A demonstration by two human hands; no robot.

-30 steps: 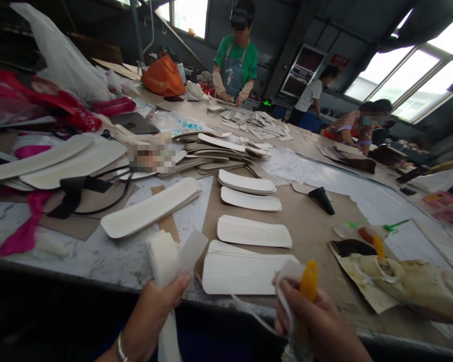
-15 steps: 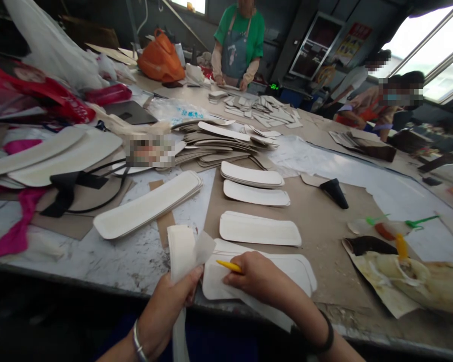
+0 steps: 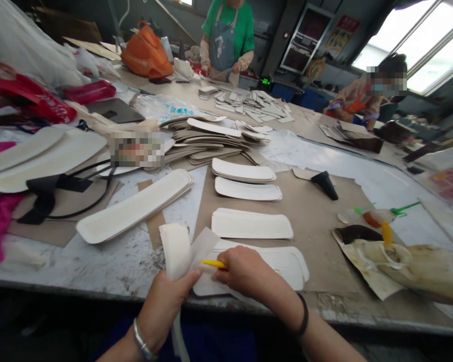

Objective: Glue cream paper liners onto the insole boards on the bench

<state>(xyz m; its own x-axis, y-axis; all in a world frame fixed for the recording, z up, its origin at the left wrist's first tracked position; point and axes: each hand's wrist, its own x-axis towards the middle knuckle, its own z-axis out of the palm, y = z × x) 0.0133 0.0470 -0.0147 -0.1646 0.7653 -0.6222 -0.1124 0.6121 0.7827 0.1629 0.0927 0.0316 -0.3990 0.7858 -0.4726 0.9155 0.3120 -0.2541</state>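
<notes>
My left hand (image 3: 168, 301) is closed around a bundle of long cream-white strips (image 3: 175, 249), which stand up above the fist and hang down below it. A thin translucent sheet (image 3: 207, 241) fans out from the bundle beside the thumb. My right hand (image 3: 245, 271) grips a yellow pointed tool (image 3: 212, 263), its tip aimed left toward the sheet. Pale strip material also shows beneath the right hand; whether the fingers hold it, I cannot tell. Behind and below that hand, a stack of white rounded pieces (image 3: 290, 264) rests at the table's front edge.
More white piles (image 3: 252, 223) lie in a row beyond, with a longer pile (image 3: 136, 206) at left. Grey-edged pieces (image 3: 207, 138) are heaped farther back. A stained container (image 3: 419, 261) and a black cone (image 3: 324, 185) are at right. Co-workers (image 3: 226, 40) work across the table.
The view has swung slightly, shifting the scene left. The thin sheet bends farther up from the bundle, and the yellow tool sits across its lower part. Both hands keep their grips.
</notes>
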